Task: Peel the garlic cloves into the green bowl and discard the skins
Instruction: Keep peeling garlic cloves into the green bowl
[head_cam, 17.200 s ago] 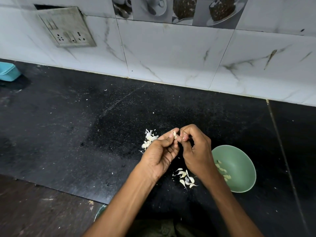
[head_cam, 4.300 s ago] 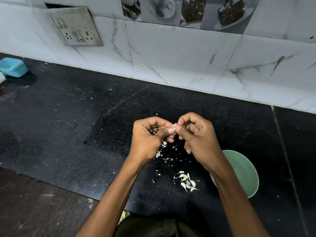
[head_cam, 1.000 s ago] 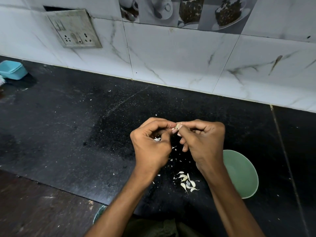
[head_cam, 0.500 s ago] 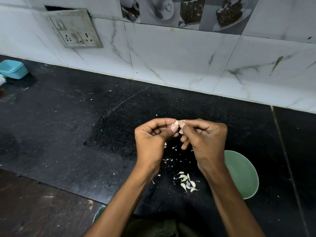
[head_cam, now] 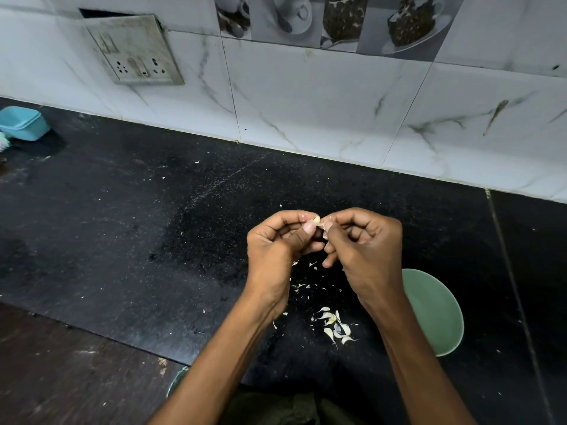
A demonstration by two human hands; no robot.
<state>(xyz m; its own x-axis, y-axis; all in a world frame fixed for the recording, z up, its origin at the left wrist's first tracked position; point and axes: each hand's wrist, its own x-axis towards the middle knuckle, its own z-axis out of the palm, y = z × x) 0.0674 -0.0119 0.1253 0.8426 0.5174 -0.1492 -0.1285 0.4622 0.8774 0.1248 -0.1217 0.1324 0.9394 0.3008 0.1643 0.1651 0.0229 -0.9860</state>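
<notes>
A small pale garlic clove (head_cam: 315, 220) is held above the black counter between both hands. My left hand (head_cam: 276, 256) pinches it between thumb and forefinger. My right hand (head_cam: 365, 256) meets it from the right, thumb and fingertip nipping at its skin. The green bowl (head_cam: 435, 311) sits on the counter at the right, half hidden behind my right wrist; its contents do not show. Loose garlic skins (head_cam: 336, 328) lie in a small heap below the hands, with finer flakes (head_cam: 302, 285) scattered under them.
The black stone counter (head_cam: 153, 228) runs back to a white tiled wall with a socket plate (head_cam: 135, 50). A turquoise plastic box (head_cam: 23, 122) stands at the far left. A glassy round rim (head_cam: 176, 381) shows below the counter's front edge.
Over the last second both hands stayed together on the clove, fingertips shifting slightly as they work the skin. The white pile seen left of the hands 17 seconds ago is no longer visible.
</notes>
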